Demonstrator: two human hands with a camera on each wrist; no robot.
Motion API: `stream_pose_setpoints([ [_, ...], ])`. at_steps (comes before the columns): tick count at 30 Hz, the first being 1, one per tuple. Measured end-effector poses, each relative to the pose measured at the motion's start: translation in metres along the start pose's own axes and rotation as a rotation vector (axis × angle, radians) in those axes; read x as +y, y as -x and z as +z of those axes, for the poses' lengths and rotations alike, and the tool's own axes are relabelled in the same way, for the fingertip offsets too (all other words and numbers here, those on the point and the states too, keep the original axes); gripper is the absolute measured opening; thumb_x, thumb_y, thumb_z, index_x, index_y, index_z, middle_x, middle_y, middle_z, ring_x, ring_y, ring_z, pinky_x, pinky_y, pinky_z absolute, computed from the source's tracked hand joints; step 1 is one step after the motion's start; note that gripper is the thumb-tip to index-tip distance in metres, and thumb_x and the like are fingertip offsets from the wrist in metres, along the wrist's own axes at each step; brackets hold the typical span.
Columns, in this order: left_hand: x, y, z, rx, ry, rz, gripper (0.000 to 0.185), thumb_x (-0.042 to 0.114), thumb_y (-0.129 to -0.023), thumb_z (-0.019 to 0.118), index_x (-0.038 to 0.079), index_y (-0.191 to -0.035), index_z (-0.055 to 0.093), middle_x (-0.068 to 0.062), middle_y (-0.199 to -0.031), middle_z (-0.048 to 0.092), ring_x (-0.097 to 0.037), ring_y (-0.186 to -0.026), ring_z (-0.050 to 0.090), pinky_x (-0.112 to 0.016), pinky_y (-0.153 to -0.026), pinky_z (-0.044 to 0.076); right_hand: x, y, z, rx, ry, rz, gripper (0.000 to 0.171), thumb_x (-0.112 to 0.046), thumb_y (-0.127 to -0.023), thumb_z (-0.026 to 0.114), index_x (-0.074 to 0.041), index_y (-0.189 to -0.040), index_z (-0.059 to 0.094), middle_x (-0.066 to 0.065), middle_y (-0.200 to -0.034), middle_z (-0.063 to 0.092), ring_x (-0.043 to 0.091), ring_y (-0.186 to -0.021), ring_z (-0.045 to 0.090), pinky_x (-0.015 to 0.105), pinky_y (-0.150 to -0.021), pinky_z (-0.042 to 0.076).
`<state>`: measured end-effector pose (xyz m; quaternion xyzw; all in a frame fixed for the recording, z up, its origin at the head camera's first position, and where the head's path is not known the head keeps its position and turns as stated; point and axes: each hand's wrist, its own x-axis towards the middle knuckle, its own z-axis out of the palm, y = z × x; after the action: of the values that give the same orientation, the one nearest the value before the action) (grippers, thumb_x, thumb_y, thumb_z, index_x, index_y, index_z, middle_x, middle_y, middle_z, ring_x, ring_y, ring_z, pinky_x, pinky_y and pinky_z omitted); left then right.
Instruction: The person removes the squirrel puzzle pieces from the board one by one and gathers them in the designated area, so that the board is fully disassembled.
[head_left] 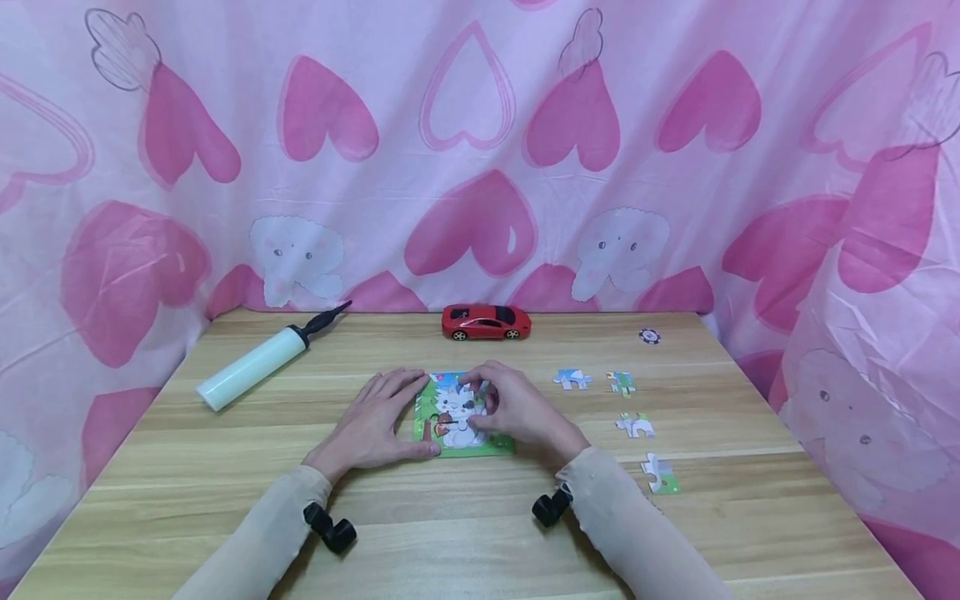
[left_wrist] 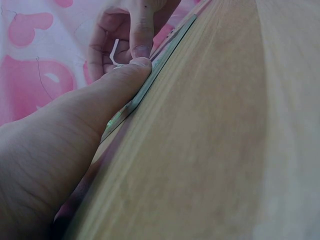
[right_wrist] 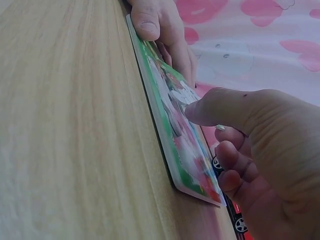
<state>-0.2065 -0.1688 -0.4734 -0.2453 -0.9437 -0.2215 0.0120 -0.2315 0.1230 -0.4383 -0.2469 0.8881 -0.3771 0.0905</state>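
A small picture puzzle board (head_left: 480, 444) with a white animal on green lies in the middle of the wooden table (head_left: 465, 533). My left hand (head_left: 375, 421) rests flat on the board's left edge with straight fingers; in the left wrist view its thumb (left_wrist: 107, 95) lies along the board's rim (left_wrist: 165, 52). My right hand (head_left: 513, 408) is curled over the board's right part and pinches a thin white puzzle piece (left_wrist: 115, 52) against the picture. From the right wrist, the right thumb (right_wrist: 220, 107) presses on the board (right_wrist: 175, 125).
Several loose puzzle pieces lie right of the board: (head_left: 572, 379), (head_left: 621, 382), (head_left: 635, 426), (head_left: 660, 475). A red toy car (head_left: 486, 322) stands behind the board, a white hand pump (head_left: 258, 362) at back left, a small chip (head_left: 649, 336) at back right. Pink heart cloth surrounds the table.
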Motion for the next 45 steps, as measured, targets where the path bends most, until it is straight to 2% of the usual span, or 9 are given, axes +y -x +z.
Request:
stream_pose_setpoints([
  [9, 0.0012, -0.0009, -0.0011, 0.0, -0.001, 0.004, 0.121, 0.09, -0.082, 0.073, 0.018, -0.174, 0.041, -0.005, -0.178, 0.038, -0.036, -0.168, 0.028, -0.066, -0.139, 0.012, 0.0013, 0.0002, -0.0007, 0.014, 0.018, -0.053, 0.059, -0.016, -0.093, 0.094, -0.018, -0.147, 0.07, -0.003, -0.119, 0.064, 0.017, -0.094, 0.061, 0.025, -0.071, 0.057],
  [16, 0.0019, -0.0009, -0.0021, -0.003, 0.005, 0.005, 0.121, 0.089, -0.082, 0.075, 0.017, -0.174, 0.042, -0.006, -0.178, 0.038, -0.036, -0.167, 0.029, -0.065, -0.139, 0.012, 0.0013, 0.0004, 0.0003, 0.03, 0.044, -0.072, 0.058, -0.017, -0.092, 0.095, -0.019, -0.145, 0.072, -0.006, -0.117, 0.064, 0.016, -0.092, 0.061, 0.025, -0.073, 0.056],
  [26, 0.0019, -0.0009, -0.0029, -0.004, 0.006, 0.007, 0.121, 0.09, -0.083, 0.073, 0.018, -0.174, 0.042, -0.006, -0.178, 0.038, -0.036, -0.167, 0.029, -0.066, -0.139, 0.011, -0.0036, 0.0009, 0.0006, 0.044, 0.066, -0.098, 0.058, -0.015, -0.092, 0.095, -0.016, -0.146, 0.072, -0.002, -0.117, 0.065, 0.021, -0.097, 0.061, 0.026, -0.075, 0.057],
  [45, -0.0004, -0.0016, -0.0016, 0.003, -0.002, 0.011, 0.122, 0.092, -0.082, 0.072, 0.018, -0.174, 0.041, -0.005, -0.178, 0.038, -0.035, -0.166, 0.03, -0.066, -0.139, 0.014, -0.0015, 0.0002, 0.0025, 0.029, 0.101, -0.084, 0.055, -0.017, -0.092, 0.094, -0.016, -0.144, 0.075, -0.001, -0.111, 0.064, 0.015, -0.097, 0.059, 0.027, -0.079, 0.058],
])
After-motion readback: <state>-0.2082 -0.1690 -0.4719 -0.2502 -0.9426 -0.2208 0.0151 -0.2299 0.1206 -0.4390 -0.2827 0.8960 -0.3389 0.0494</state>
